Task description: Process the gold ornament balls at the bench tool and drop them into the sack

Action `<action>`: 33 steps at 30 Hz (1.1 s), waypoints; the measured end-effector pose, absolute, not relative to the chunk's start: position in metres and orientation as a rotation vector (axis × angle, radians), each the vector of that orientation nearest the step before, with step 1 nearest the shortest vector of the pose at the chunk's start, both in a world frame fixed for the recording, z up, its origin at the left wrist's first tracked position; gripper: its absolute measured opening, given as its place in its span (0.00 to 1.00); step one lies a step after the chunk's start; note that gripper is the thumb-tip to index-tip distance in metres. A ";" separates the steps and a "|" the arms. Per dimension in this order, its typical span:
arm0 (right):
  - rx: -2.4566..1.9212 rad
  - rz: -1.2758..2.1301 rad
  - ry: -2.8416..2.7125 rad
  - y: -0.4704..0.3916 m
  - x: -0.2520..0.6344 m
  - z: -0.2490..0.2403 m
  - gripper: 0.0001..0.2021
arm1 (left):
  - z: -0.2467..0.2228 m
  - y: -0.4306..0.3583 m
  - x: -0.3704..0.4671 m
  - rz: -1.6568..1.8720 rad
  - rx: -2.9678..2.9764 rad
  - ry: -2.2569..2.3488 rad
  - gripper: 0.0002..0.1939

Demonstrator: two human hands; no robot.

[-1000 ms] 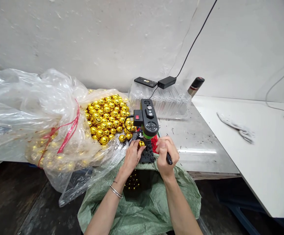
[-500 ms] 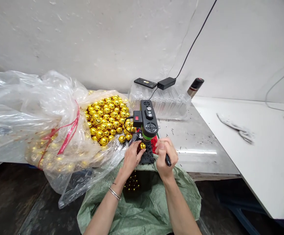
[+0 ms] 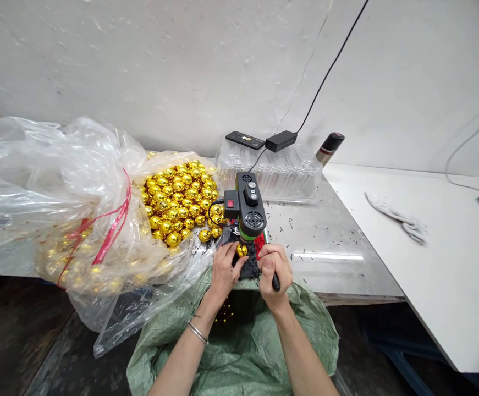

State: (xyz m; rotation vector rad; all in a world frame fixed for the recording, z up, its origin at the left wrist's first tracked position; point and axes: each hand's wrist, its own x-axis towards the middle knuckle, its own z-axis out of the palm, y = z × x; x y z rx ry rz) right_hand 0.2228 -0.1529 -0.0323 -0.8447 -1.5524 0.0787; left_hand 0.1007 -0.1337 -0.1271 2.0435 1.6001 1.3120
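Observation:
Under the head of a small black machine [image 3: 252, 206], my left hand [image 3: 224, 268] holds a shiny gold ball [image 3: 242, 250] between thumb and fingers. My right hand [image 3: 275, 272] is wrapped round a black handle [image 3: 276, 283], whose tip shows below the fist. The machine has a red switch on its left side and a green band near its lower end. Small black bits cover its base [image 3: 249, 269]. To the left, many gold balls [image 3: 177, 203] lie in an open clear plastic bag [image 3: 99, 220] with pink ties.
An open green sack [image 3: 313, 324] hangs below my hands, gold balls inside. Behind the machine stand a clear plastic box [image 3: 288, 170], a black adapter [image 3: 281, 141] and a bottle [image 3: 330, 147]. Red pieces [image 3: 259, 243] lie beside the base. A white table [image 3: 441, 275] is at right.
My right hand has moved slightly down and left with the handle. My left hand still has the gold ball under the machine, a little lower in view.

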 end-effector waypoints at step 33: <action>-0.809 0.000 -1.449 -0.143 0.213 -0.050 0.16 | -0.124 -0.127 0.098 1.319 2.086 1.612 0.14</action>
